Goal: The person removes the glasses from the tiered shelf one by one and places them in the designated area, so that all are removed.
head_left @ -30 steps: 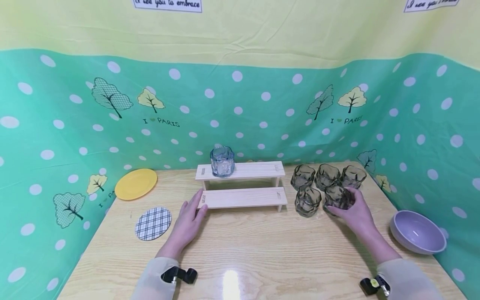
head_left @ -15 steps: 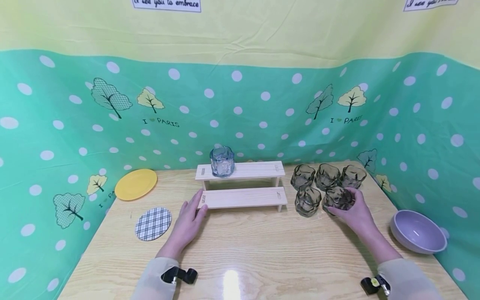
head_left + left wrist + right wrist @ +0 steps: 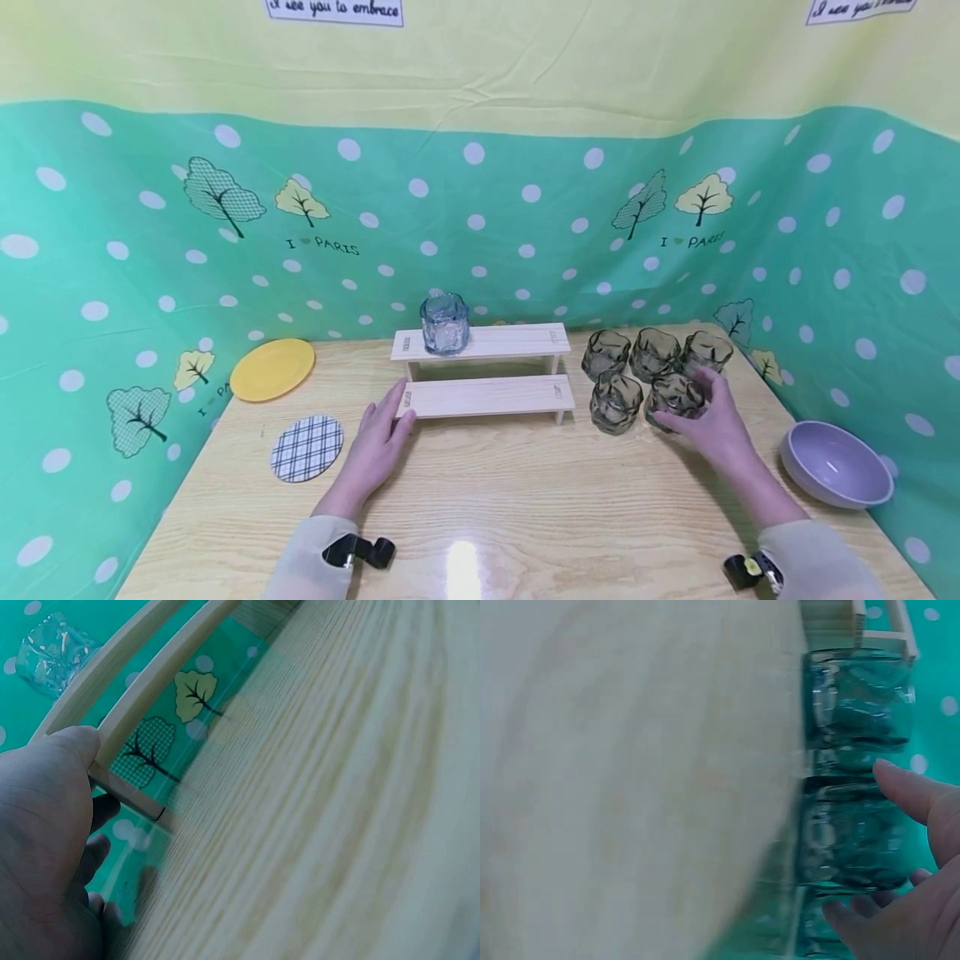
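Several smoky grey glasses stand at the right in the head view. My right hand point(image 3: 716, 425) is spread round the front right glass point(image 3: 672, 402). In the right wrist view its thumb and fingers lie on opposite sides of that glass point(image 3: 855, 836), with a gap visible on the finger side. My left hand point(image 3: 375, 442) rests against the left end of the lower tier of a two-tier wooden shelf point(image 3: 487, 397). Its thumb touches the shelf corner in the left wrist view, and the other fingers are partly hidden. A blue glass point(image 3: 445, 325) stands on the upper tier's left side.
On the left are a yellow plate point(image 3: 272, 370) and a round checked coaster point(image 3: 307, 448). A purple bowl point(image 3: 836, 463) sits at the right edge of the wooden table point(image 3: 525, 517). A green dotted cloth point(image 3: 480, 242) hangs behind and beside the table.
The right hand's fingers have eased slightly outward from the front right glass, and more of its side shows. The left hand, the shelf and the blue glass stay as they were.
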### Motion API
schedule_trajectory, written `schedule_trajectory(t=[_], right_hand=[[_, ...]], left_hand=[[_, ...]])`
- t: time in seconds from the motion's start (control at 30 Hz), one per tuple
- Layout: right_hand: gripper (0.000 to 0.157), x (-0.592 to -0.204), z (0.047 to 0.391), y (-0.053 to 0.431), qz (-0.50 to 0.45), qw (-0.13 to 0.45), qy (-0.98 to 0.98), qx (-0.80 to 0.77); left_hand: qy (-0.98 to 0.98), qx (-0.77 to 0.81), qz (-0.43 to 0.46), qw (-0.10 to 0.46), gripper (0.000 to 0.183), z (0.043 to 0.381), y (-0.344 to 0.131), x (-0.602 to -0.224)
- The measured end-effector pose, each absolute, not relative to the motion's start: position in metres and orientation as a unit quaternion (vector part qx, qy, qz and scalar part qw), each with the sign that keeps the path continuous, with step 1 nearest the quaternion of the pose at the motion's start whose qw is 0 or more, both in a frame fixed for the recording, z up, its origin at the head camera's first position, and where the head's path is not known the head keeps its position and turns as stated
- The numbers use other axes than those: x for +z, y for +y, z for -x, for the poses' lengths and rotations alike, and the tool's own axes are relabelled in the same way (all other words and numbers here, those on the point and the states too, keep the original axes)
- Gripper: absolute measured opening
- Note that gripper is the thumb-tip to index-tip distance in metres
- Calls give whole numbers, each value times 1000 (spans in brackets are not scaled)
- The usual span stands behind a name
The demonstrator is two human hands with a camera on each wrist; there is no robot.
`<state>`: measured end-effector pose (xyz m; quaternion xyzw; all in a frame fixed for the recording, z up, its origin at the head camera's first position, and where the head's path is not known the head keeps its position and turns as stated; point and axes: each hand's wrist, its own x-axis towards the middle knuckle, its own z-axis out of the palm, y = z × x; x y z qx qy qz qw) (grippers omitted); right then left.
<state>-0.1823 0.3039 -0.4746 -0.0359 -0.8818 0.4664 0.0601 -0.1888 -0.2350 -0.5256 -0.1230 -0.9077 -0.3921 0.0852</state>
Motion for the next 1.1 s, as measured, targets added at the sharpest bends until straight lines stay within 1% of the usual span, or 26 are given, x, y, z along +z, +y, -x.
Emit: schedule_trajectory(t=[0.1,0.27,0.53,0.63,0.8,1.1], right_hand=[[123,-460,182,300,26,82,-888,451],[121,-432,183,285,7,103,-880,464],[118,-400,190,245,-32,117,-871,476],[118,-394,194,230,-44,114,-867,484],[119,-388,201,205,-61,94,-856,504],[117,-390,219,163,-93,61,-837,535]], left_hand=[[-908,-391,123,86,65,189,-235,-526],[-907,-393,124,88,65,188,-235,-525],[-907,-390,127,95,64,189,-235,-527],[-907,-390,127,93,64,189,-235,-527],[-909,-388,126,90,64,189,-234,-525],[-909,-389,124,88,65,188,-234,-524]])
